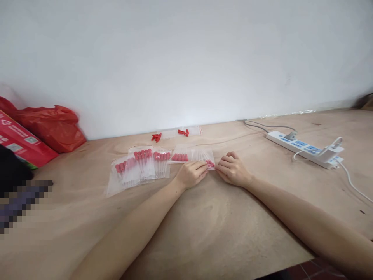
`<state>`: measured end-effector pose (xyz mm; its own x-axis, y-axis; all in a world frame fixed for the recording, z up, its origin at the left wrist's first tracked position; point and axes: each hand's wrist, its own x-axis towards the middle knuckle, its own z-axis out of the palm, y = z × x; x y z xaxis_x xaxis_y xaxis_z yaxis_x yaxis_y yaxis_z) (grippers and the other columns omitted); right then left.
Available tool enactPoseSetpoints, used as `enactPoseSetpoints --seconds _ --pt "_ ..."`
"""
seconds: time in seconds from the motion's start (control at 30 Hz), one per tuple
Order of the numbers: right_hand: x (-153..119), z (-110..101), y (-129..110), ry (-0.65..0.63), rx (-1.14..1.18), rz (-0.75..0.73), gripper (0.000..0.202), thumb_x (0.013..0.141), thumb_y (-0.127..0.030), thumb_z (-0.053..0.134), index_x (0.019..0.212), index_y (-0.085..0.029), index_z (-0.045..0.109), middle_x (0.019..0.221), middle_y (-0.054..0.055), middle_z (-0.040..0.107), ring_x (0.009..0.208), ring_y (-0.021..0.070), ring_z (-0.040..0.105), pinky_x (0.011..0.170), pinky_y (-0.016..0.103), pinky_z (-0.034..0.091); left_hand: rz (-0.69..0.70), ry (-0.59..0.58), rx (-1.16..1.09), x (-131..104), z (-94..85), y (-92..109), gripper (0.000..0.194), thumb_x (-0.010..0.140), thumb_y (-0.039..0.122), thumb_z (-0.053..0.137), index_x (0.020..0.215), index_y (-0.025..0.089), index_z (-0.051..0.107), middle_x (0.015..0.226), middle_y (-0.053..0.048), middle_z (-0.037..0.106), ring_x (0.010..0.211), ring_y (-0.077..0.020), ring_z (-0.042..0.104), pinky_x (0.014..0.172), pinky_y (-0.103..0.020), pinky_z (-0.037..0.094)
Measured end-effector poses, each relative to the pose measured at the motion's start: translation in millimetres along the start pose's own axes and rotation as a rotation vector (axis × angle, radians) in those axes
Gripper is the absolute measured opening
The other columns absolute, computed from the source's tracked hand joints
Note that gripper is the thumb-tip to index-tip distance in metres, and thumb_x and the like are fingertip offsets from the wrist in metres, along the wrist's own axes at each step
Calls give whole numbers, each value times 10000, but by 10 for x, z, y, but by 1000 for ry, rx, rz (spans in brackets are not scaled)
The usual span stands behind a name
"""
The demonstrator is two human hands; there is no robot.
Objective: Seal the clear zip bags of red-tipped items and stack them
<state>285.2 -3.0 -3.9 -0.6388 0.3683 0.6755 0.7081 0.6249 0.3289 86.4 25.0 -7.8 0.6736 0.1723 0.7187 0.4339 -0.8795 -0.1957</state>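
Near the middle of the table, a clear plastic bag with red-topped pieces (pixel 210 163) lies between my hands. My left hand (pixel 190 174) is closed on its lower left edge, and my right hand (pixel 232 170) pinches its lower right corner. Just left of it lies another clear bag with a row of red-topped pieces (pixel 180 157). Further left, several similar filled bags (pixel 142 165) overlap in a fan. Behind them sit loose red pieces (pixel 156 137), and more red pieces (pixel 183 132) rest on a flat clear bag (pixel 170 134).
A white power strip (pixel 300 146) with plugs and cables stands at the right. At the far left are a red plastic bag (pixel 56 126), a red printed package (pixel 27 146) and a black object (pixel 13 171). The wooden table (pixel 210 233) meets a white wall.
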Motion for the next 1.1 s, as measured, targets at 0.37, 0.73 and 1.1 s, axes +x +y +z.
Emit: enactPoseSetpoints --seconds 0.37,0.73,1.1 --pt "17 22 -31 17 26 35 204 808 -192 426 659 -174 563 622 11 541 662 117 428 705 290 265 92 -6 89 36 -10 34 175 829 166 437 782 140 603 827 -23 659 711 -113 617 612 -227 493" --pt "56 24 -71 43 34 12 204 826 -173 433 687 -182 583 600 -1 544 656 109 424 690 283 254 91 -7 73 23 -5 18 172 838 168 434 849 150 604 868 -32 657 774 -109 616 646 -220 496" --pt "53 49 -83 33 30 20 210 815 -175 413 685 -171 578 622 11 548 653 113 435 695 291 265 198 -13 178 57 5 45 180 834 130 417 785 114 590 792 -43 654 707 -121 613 630 -243 496"
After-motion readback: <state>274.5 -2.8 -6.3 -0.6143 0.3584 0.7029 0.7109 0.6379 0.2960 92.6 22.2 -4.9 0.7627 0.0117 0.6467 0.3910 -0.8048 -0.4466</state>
